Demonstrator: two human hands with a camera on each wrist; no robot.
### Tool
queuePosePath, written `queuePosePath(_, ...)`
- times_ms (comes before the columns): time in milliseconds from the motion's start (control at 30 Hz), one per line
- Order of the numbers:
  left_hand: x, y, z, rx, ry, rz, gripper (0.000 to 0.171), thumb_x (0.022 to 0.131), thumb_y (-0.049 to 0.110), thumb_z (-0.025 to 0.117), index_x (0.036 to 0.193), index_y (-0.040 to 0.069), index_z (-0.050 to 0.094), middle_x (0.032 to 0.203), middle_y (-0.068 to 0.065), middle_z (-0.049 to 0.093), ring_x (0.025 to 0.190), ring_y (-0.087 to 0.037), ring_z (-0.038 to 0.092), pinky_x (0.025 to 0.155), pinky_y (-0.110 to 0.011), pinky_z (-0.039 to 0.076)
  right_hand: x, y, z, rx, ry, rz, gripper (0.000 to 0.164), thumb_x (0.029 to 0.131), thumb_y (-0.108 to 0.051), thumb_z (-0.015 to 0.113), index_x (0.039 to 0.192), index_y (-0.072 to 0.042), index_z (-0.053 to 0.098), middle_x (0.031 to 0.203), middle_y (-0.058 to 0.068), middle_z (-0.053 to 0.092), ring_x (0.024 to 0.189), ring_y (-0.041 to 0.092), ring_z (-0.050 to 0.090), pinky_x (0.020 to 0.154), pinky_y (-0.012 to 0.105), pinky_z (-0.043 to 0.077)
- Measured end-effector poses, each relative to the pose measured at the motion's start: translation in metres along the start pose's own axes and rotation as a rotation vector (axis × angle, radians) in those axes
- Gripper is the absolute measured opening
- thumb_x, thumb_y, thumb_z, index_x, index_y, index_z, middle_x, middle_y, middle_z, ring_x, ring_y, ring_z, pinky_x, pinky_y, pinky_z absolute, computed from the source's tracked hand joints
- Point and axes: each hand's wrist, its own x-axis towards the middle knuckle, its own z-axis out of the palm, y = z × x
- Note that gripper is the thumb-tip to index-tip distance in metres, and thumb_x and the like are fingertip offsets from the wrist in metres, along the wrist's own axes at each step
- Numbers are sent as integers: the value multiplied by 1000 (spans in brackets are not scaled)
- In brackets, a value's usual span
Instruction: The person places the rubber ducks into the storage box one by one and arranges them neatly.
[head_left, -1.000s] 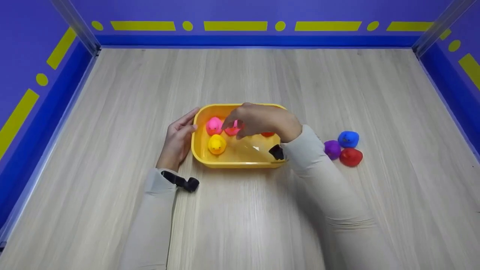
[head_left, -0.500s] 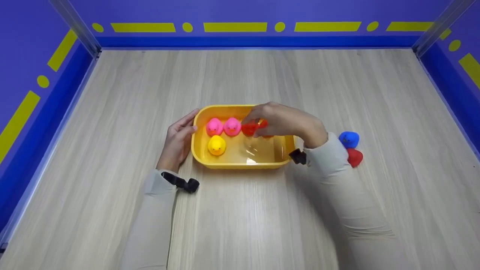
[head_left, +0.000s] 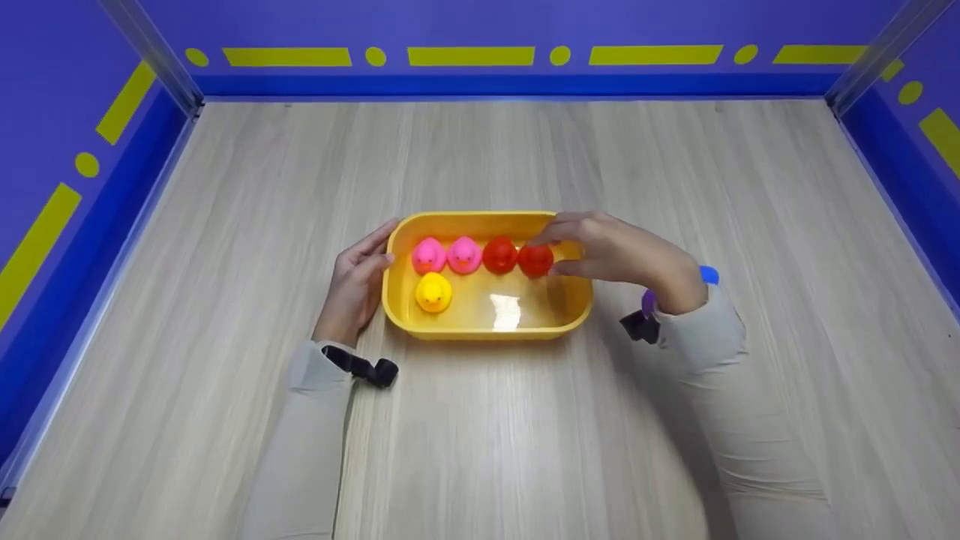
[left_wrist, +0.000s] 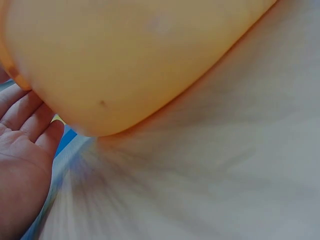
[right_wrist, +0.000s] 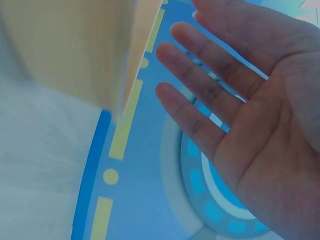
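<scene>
Head view: my right hand (head_left: 622, 259) hangs over the yellow tub's (head_left: 480, 330) right end, fingers loose and apart beside the right-hand red duck (head_left: 535, 260), holding nothing. That duck sits fourth in the far row, after another red duck (head_left: 499, 255) and two pink ducks (head_left: 447, 255).

Left wrist view: my left hand (left_wrist: 22, 165) lies flat against the tub wall (left_wrist: 125, 60), fingers straight; I'd keep that bracing.

Right wrist view: palm open (right_wrist: 260, 115), empty; I'd lift clear without nudging the row.

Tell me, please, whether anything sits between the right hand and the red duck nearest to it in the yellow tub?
Nothing visible does. The right hand is open over the tub, fingertips right beside the red duck.
</scene>
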Motion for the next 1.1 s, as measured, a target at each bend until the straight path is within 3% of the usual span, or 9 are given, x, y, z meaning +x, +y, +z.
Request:
queuePosePath(633, -1, -3, 0, -12, 4, 4, 53, 87, -10, 43, 140, -8, 40, 150, -19, 39, 140, -22, 37, 113, -30, 36, -56, 40, 4, 9, 114, 106, 36, 85, -11, 71, 121, -9, 65, 119, 9, 65, 114, 28, 59, 98, 47, 51)
queuePosePath(1100, 0, -1, -1, 9, 2, 11, 53, 88, -10, 43, 140, -9, 39, 150, -20, 40, 140, -23, 38, 113, -31, 36, -87, 65, 4, 50, 128, 196, 33, 88, -8, 66, 121, -6, 65, 121, 13, 64, 116, 33, 56, 100, 54, 46)
